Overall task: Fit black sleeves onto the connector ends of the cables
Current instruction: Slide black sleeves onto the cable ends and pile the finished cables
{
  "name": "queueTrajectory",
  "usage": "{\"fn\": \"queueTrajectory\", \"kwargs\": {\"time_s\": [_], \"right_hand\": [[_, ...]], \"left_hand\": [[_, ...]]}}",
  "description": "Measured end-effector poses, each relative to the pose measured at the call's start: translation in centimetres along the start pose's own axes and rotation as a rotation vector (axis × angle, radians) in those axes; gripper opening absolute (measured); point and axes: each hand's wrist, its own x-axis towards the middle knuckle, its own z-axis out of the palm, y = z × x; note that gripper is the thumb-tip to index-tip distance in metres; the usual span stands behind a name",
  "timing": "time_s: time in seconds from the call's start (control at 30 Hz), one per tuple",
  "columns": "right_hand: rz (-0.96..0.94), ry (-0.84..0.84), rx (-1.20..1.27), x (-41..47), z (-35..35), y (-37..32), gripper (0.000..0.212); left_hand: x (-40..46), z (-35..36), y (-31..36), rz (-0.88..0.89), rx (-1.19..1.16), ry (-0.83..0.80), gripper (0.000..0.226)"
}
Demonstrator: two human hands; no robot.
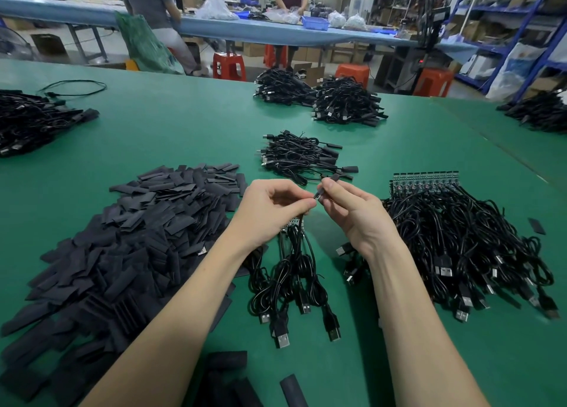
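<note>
Both hands are raised over the green table (190, 136), fingertips nearly meeting at centre. The left hand (270, 210) has its fingers curled, thumb and forefinger pinching a thin black cable (302, 247) that hangs down from the grip; a small circuit-board end shows just under the hand. The right hand (352, 210) pinches a black sleeve (326, 187) between thumb and forefinger, the sleeve tilted, its near tip touching the left fingertips and its far end sticking up past the right forefinger. Whether the sleeve is already over the cable end cannot be told; the fingers hide the join.

Below the hands lies a small bundle (294, 287) of coiled cables, USB plugs pointing near. Left: a large heap of flat black sleeves (132, 247), reaching the near left edge. Right: a big cable pile (466, 247), with a row of small circuit boards (425, 182) at its far edge. Just beyond the hands: a smaller pile of cables (302, 156), several ends already sleeved. Further piles sit far centre (343, 102), far left (33, 121) and far right (540, 111). Loose sleeves lie at the near edge (293, 389).

Behind the table, 2 people stand at a blue bench (306, 35).
</note>
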Motion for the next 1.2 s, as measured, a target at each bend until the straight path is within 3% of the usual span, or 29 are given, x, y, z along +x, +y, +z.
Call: {"fn": "queueTrajectory", "kwargs": {"time_s": [0.1,0.43,0.8,1.2], "right_hand": [[0.004,-0.031,-0.022,0.06,-0.15,-0.01,0.028],[-0.027,0.014,0.037,-0.04,-0.13,-0.08,0.012],[-0.016,-0.018,0.026,-0.22,-0.12,-0.25,0.04],[-0.031,-0.098,-0.017,-0.43,-0.62,-0.54,0.011]], "left_hand": [[-0.19,-0.03,0.02,0.007,-0.013,-0.003,0.013],[-0.03,0.7,0.29,0.034,-0.066,0.062,0.011],[-0.3,0.59,0.23,0.023,-0.083,0.03,0.011],[-0.34,0.6,0.12,0.041,-0.066,0.032,0.014]]}}
